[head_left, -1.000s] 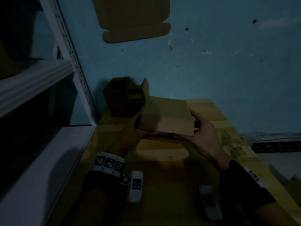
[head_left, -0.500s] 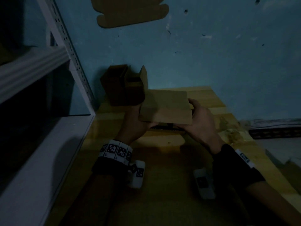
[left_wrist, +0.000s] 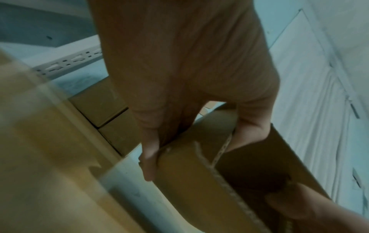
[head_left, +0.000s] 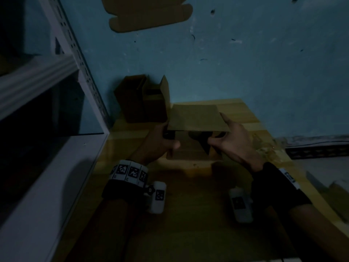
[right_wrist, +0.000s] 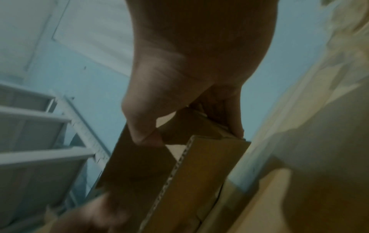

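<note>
Abutting the blue wall (head_left: 245, 63), a wooden table (head_left: 188, 224) underlies the box (head_left: 194, 118).

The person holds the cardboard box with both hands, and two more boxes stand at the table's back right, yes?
No: the head view shows the two more boxes at the back left, beside the shelf rack. The left hand and right hand do hold the cardboard box.

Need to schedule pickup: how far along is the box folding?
Done: two boxes stand folded by the wall. In hand: left hand and right hand hold a third box, lid raised. Left: closing it, and probably folding the flat blank above.
</note>
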The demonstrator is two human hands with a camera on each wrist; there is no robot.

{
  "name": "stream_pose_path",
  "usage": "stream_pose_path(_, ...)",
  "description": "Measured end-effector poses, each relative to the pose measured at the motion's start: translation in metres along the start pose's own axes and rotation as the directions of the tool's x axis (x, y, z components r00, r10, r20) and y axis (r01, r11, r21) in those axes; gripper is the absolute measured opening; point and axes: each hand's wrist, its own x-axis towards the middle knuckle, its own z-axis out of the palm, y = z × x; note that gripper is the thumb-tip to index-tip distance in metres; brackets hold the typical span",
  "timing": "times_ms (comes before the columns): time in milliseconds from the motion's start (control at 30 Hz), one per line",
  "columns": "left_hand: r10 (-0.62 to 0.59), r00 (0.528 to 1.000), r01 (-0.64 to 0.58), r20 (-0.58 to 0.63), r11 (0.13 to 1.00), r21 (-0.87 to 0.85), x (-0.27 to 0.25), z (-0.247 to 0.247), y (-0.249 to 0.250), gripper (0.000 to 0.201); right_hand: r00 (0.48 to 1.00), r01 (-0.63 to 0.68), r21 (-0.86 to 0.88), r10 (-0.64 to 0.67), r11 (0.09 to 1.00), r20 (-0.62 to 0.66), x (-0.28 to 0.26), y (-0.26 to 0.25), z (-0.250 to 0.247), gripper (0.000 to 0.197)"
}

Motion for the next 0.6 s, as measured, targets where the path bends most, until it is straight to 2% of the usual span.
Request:
stream_pose_path(67, -0.019, 1.000, 0.019, 0.022, 1.000, 0.001, -0.003, -0.001, 0.001, 0.034, 0.999, 0.001, 0.076, -0.004, 0.997, 0.048, 0.000, 0.001, -0.004, 0.073)
stream_pose_path(133, -0.030, 0.998, 0.032, 0.050, 0.999, -0.038, -0.005, -0.001, 0.003, 0.029, 0.995, 0.017, 0.152, -0.031, 0.988, 0.092, 0.000, 0.001, -0.006, 0.066)
stream_pose_path(233, -0.118, 0.993, 0.114, -0.023, 0.987, -0.117, -0.006, -0.006, 0.002, 0.028, 0.987, 0.039, 0.255, -0.078, 0.966, 0.144, -0.001, 0.004, -0.008, 0.074)
stream_pose_path(300, -0.174, 0.983, 0.161, -0.061, 0.971, -0.176, -0.004, -0.011, -0.004, 0.037, 0.986, 0.058, 0.322, -0.105, 0.945, 0.130, -0.002, 0.006, -0.010, 0.077)
stream_pose_path(333, -0.193, 0.978, 0.173, -0.076, 0.963, -0.205, -0.005, -0.013, -0.005, 0.031, 0.989, 0.063, 0.354, -0.106, 0.933, 0.104, -0.003, 0.007, -0.010, 0.077)
stream_pose_path(367, -0.198, 0.975, 0.175, -0.096, 0.962, -0.207, -0.006, -0.014, -0.006, 0.022, 0.990, 0.074, 0.379, -0.113, 0.923, 0.083, -0.003, 0.007, -0.012, 0.074)
stream_pose_path(500, -0.219, 0.972, 0.192, -0.085, 0.949, -0.248, -0.004, -0.015, -0.006, 0.020, 0.994, 0.069, 0.374, -0.094, 0.925, 0.048, -0.001, 0.007, -0.011, 0.051)
stream_pose_path(600, -0.233, 0.968, 0.200, -0.095, 0.942, -0.271, -0.002, -0.015, -0.010, 0.022, 0.998, 0.037, 0.395, -0.057, 0.918, 0.039, -0.001, 0.006, -0.008, 0.044)
